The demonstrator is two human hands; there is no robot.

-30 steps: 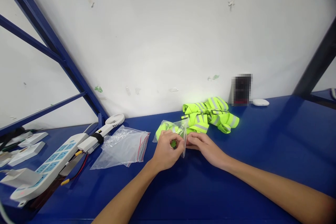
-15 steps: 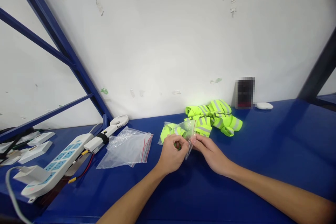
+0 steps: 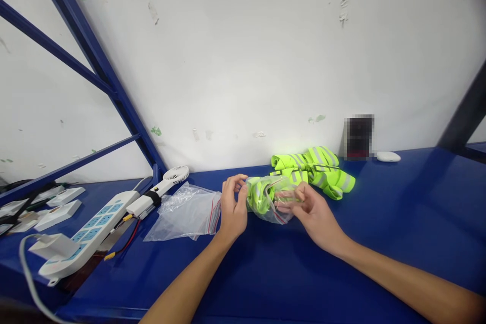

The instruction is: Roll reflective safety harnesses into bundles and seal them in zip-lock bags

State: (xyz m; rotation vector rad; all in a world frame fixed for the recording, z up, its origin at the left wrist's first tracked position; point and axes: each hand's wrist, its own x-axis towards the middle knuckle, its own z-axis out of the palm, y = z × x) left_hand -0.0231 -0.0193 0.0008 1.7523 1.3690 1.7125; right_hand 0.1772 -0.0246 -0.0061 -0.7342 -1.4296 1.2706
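Observation:
A clear zip-lock bag (image 3: 279, 215) with a red seal line holds a rolled fluorescent yellow-green reflective strip (image 3: 258, 195). My left hand (image 3: 234, 207) curls its fingers and thumb around the bag's left end, where the roll lies. At the other end, my right hand (image 3: 313, 212) grips the bag's opening, and some of its fingers show through the plastic. More rolled reflective strips (image 3: 322, 169) with silver bands lie in a pile just behind the right hand.
Flat clear zip-lock bags (image 3: 182, 217) lie left of my hands. Beyond them are a small white fan (image 3: 175, 174) and a white power strip (image 3: 91, 233) with cables. A white oval case (image 3: 388, 156) and a pixelated dark object (image 3: 359, 136) stand by the wall on the blue table (image 3: 398, 212).
My left hand has moved from the bag's opening to its left end. The bag has turned, bringing the roll nearer, and my right hand now holds its right side.

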